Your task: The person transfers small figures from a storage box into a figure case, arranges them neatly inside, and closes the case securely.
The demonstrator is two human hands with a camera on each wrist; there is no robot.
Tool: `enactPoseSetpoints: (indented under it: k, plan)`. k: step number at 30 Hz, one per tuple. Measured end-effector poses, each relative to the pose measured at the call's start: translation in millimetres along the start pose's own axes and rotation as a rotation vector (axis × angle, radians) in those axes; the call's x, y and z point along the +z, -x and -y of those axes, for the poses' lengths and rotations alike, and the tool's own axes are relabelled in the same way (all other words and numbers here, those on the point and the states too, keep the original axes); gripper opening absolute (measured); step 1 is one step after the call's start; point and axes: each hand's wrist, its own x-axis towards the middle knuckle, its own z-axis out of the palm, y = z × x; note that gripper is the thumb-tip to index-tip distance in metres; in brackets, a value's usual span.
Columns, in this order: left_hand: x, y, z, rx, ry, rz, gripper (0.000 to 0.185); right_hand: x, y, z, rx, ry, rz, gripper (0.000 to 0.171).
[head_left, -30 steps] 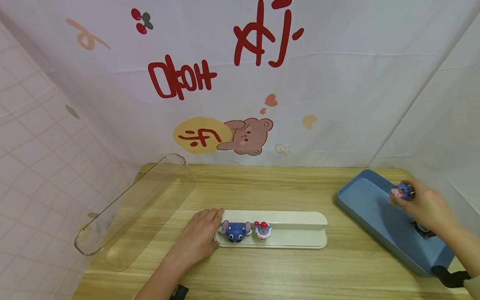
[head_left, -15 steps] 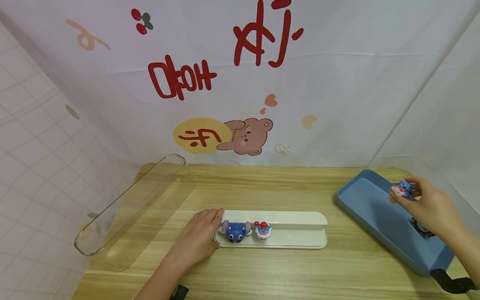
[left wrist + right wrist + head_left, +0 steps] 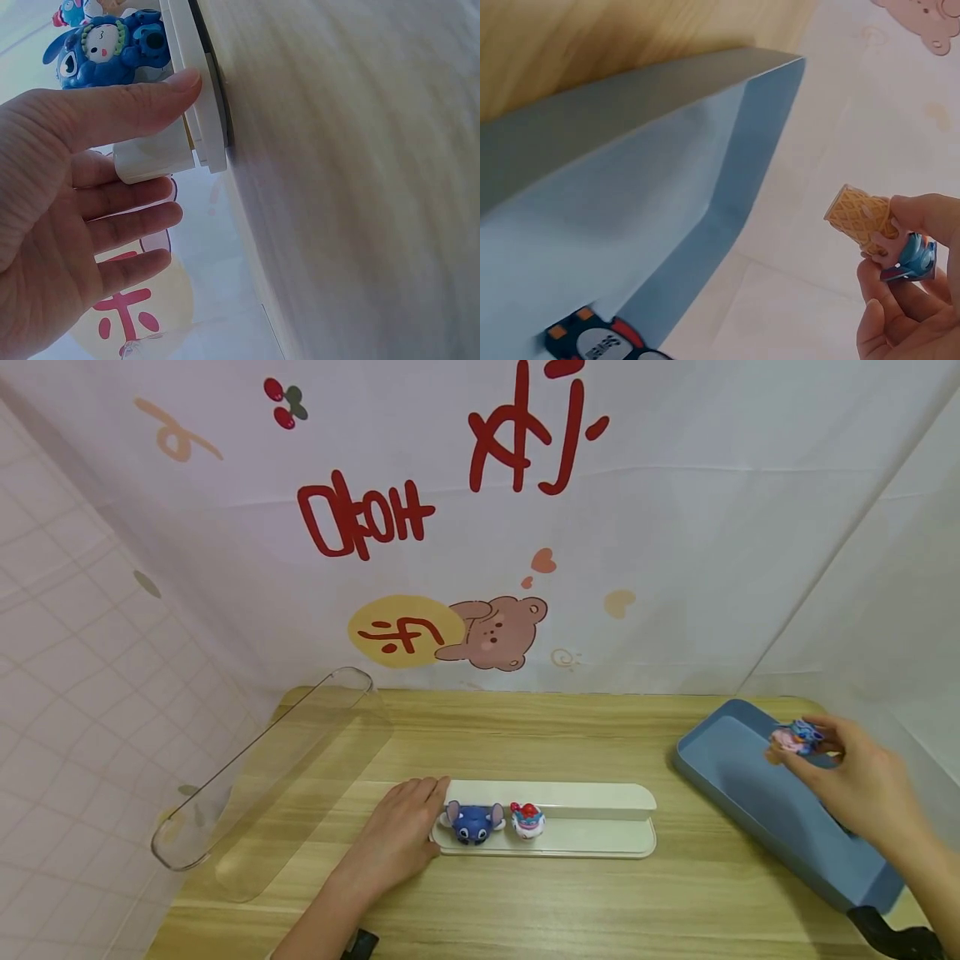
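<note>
My left hand (image 3: pixel 401 827) grips the left end of a white two-step display stand (image 3: pixel 600 837). In the left wrist view its thumb lies on the stand's front edge, with the other fingers behind the upper step. On the lower step sit a blue big-eared figurine (image 3: pixel 472 824) and, to its right, a smaller white, red and blue figurine (image 3: pixel 528 821). Over the blue tray (image 3: pixel 720 760), my right hand (image 3: pixel 862 781) pinches a blue and pink ice-cream-cone figurine (image 3: pixel 798 737). Its waffle cone (image 3: pixel 859 219) points away from the fingers in the right wrist view.
A dark figurine with a white oval (image 3: pixel 600 342) lies inside the tray. At the left, a long clear plastic cover (image 3: pixel 277 777) leans at a slant over the wooden table (image 3: pixel 562 902). A printed white cloth (image 3: pixel 675 568) hangs behind.
My right hand has moved a little left over the tray, turning the ice-cream-cone figurine slightly. My left hand and the stand have stayed in place.
</note>
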Motion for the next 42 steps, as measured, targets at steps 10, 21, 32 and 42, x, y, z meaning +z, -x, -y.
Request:
enactPoseSetpoints:
  k: [10, 21, 32, 42]
  plan:
    - [0.8, -2.5, -0.2, 0.02, -0.003, -0.013, 0.087, -5.0, 6.6, 23.0, -0.027, -0.038, -0.065, 0.065]
    - [-0.5, -1.8, -1.2, 0.015, -0.003, -0.013, 0.086, 3.5, 7.2, 44.2, -0.259, -0.099, -0.236, 0.063]
    - [-0.6, -2.1, -1.4, 0.011, -0.001, -0.013, 0.085, 11.3, 19.7, 65.8, -0.131, -0.143, -0.164, 0.063]
    - [1.2, -1.0, -0.5, 0.007, -0.002, -0.013, 0.085, 22.9, 26.2, 82.6, -0.25, -0.14, -0.256, 0.064]
